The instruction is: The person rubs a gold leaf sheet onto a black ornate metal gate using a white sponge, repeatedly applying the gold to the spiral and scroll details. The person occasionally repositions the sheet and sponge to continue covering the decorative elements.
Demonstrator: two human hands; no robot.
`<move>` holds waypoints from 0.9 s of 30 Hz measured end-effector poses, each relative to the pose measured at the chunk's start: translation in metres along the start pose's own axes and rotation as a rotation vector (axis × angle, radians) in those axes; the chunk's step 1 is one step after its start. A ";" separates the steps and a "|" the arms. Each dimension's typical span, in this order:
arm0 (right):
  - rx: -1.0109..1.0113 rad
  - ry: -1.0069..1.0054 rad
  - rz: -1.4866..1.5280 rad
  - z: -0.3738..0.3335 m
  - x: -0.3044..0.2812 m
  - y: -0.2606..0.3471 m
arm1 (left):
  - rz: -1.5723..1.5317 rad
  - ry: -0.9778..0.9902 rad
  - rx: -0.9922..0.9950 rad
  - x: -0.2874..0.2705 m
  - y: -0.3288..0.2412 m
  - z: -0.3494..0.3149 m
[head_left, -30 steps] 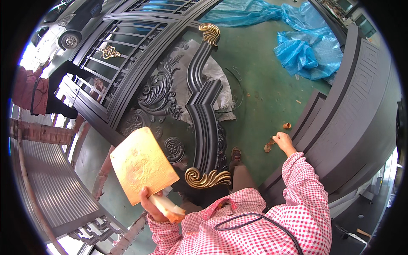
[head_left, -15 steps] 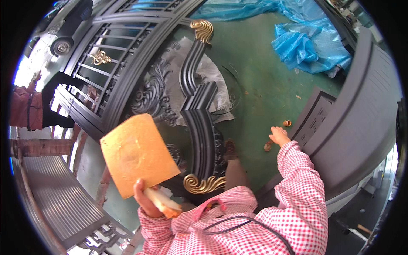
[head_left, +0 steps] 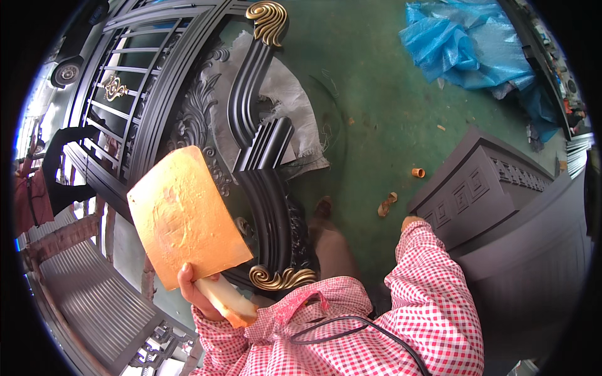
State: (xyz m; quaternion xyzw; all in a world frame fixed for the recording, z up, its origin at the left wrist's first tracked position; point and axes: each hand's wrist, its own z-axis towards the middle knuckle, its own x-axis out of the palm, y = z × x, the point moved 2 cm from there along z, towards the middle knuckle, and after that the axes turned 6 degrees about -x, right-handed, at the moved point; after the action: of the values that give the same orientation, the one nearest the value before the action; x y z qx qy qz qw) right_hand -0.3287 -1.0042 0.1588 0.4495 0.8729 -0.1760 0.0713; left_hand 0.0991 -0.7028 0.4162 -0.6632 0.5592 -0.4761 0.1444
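My left hand [head_left: 199, 299] is closed round the lower edge of a flat, squarish board [head_left: 188, 213] smeared with gold-orange paint. A white foam block [head_left: 221, 297] with an orange-stained end is held in the same hand, below the board. My right hand [head_left: 411, 221] is mostly hidden beyond its checked sleeve, at the edge of a dark grey panel [head_left: 467, 188] with raised square patterns; its fingers do not show. Left of centre stands a curved black moulding [head_left: 266, 207] with a gold scroll [head_left: 268, 22] at its top and another gold scroll [head_left: 282, 277] at its foot.
A small gold-orange cup [head_left: 418, 172] and a crumpled brown scrap [head_left: 387, 205] lie on the green floor. Blue plastic wrap [head_left: 464, 47] is heaped at the far right. A dark barred gate [head_left: 141, 75] and a corrugated panel [head_left: 94, 288] stand at the left.
My view has shifted, and the patterned grey panel shows more fully. My right hand, visible before with fingers bent near the brown scrap, is now mostly out of sight by the panel's edge.
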 end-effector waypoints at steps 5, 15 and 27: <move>-0.272 0.314 -0.030 0.015 0.102 0.012 | 0.032 -0.002 -0.015 0.010 0.015 0.014; -0.496 0.520 0.051 0.012 0.222 0.039 | -0.008 -0.185 0.013 0.045 0.022 0.012; -0.535 0.550 0.088 0.010 0.222 0.024 | 0.055 -0.115 0.093 0.070 0.005 0.036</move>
State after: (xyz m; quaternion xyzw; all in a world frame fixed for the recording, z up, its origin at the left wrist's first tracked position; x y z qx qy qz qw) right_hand -0.4400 -0.8266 0.0806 0.4825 0.8543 0.1882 -0.0432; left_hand 0.1190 -0.7784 0.4279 -0.6666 0.5450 -0.4584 0.2200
